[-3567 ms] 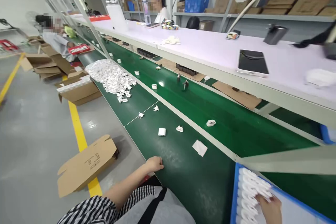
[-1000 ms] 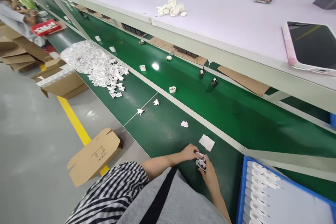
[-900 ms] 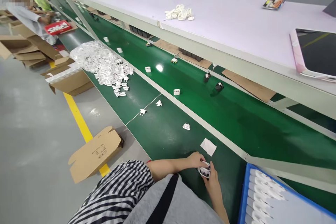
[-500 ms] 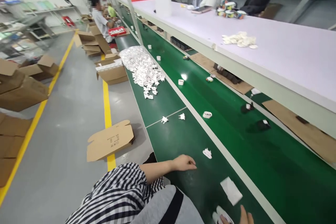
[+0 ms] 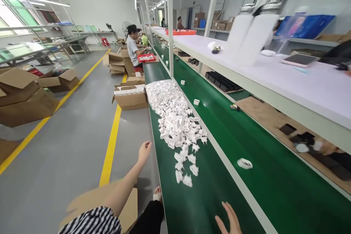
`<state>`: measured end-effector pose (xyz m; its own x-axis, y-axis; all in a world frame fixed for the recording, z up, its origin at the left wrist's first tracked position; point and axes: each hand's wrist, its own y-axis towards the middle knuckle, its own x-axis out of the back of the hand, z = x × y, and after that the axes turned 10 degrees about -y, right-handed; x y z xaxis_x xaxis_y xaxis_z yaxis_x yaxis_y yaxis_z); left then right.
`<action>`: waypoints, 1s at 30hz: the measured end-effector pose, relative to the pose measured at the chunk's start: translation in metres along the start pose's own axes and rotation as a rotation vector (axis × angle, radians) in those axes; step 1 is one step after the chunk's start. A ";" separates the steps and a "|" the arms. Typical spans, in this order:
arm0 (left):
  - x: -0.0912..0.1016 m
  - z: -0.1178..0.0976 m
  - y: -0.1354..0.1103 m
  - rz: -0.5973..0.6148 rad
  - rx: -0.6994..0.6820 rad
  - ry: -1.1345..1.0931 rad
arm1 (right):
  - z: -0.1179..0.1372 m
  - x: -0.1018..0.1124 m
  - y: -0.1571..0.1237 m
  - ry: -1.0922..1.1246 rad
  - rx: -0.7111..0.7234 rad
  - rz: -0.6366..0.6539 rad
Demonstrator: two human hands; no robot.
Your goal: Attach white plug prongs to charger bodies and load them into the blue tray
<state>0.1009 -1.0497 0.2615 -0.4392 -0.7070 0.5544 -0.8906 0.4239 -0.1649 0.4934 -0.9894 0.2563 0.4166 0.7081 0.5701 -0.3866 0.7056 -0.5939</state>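
Note:
My left hand is stretched out to the left edge of the green conveyor belt, fingers apart, holding nothing. It hovers a short way left of a long heap of small white plug parts lying on the belt. My right hand shows at the bottom edge over the belt, fingers spread and empty. A single white charger shell lies past the belt's white dividing strip, to the right of the heap.
A white shelf runs above the belt on the right, with black trays beneath it. Open cardboard boxes stand on the floor beside the yellow line. A seated person works farther up the line.
The view has swung up and along the line, bringing the heap of white parts close. My left hand has reached out toward it; my right hand has let go of the white parts and opened.

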 end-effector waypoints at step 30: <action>-0.089 -0.001 0.193 0.058 -0.069 -0.015 | 0.286 0.059 0.391 -0.160 0.270 -0.293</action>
<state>-0.0319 -0.9043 0.1816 -0.4923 -0.6880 0.5332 -0.8534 0.5022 -0.1400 0.1314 -0.6637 0.2197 0.4164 0.4571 0.7859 -0.4815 0.8441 -0.2358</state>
